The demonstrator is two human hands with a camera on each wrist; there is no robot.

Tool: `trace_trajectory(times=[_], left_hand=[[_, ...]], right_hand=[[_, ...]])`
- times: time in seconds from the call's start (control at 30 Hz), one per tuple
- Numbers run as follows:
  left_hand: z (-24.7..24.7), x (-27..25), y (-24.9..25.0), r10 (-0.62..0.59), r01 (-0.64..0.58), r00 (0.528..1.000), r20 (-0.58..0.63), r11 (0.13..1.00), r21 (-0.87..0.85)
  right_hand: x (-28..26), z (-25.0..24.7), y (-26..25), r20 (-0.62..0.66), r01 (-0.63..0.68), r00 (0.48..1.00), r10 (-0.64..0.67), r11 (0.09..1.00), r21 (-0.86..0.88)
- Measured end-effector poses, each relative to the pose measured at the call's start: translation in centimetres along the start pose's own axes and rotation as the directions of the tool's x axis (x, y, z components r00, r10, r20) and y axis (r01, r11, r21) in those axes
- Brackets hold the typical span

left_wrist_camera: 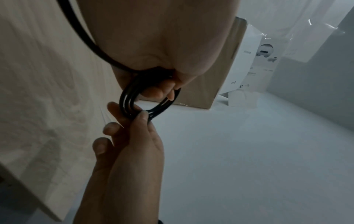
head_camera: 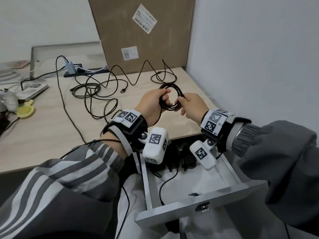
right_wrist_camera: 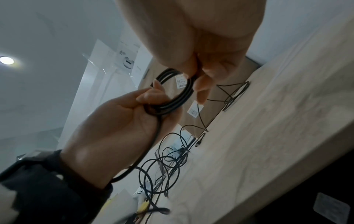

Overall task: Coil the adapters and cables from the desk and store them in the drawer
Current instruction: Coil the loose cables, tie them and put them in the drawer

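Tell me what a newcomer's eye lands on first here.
First, the black coil held up over the desk, gripped by the left hand and pinched by the right hand. Next, the loose cables sprawled across the desk in front of the cardboard box. Below the hands, the drawer stands open with dark items inside.
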State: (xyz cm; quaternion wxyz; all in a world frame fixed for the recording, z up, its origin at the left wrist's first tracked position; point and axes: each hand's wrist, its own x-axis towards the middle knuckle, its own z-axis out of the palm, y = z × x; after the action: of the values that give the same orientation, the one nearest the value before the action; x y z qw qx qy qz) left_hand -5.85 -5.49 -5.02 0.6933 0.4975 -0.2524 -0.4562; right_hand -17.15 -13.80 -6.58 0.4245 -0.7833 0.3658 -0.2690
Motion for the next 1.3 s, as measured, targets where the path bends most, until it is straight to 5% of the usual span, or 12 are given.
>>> trace_trajectory(times=[0.33, 0.5, 0.67, 0.97, 1.3], left_hand=[[-0.5, -0.5, -0.2, 0.025, -0.013, 0.999, -0.036, 0.957, 0.291], [-0.8, -0.7, 0.0, 0.141, -0.130, 0.989, 0.035, 0.753, 0.646], [-1.5, -0.6, 0.3, 0.164, -0.165, 0.983, 0.077, 0.629, 0.760], [-1.4, -0.1, -0.6, 0.221, -0.179, 0.975, -0.014, 0.825, 0.536], [-2.1, 0.0, -0.5, -0.041, 0.043, 0.999, -0.013, 0.980, 0.195]], right_hand=[[-0.5, 0.0, 0.3, 0.091, 0.102, 0.992, -0.087, 0.977, -0.185], [0.0, 0.1, -0.9, 0.175, 0.251, 0.963, -0.206, 0.922, -0.294], [0.2, -0.4, -1.1, 0.246, 0.272, 0.951, -0.189, 0.889, -0.369], [0.0, 0.3, -0.7, 0.007, 0.225, 0.972, -0.235, 0.923, -0.313], [-0.3, 1.1, -0.4, -0.136, 0.200, 0.962, -0.235, 0.952, -0.232]])
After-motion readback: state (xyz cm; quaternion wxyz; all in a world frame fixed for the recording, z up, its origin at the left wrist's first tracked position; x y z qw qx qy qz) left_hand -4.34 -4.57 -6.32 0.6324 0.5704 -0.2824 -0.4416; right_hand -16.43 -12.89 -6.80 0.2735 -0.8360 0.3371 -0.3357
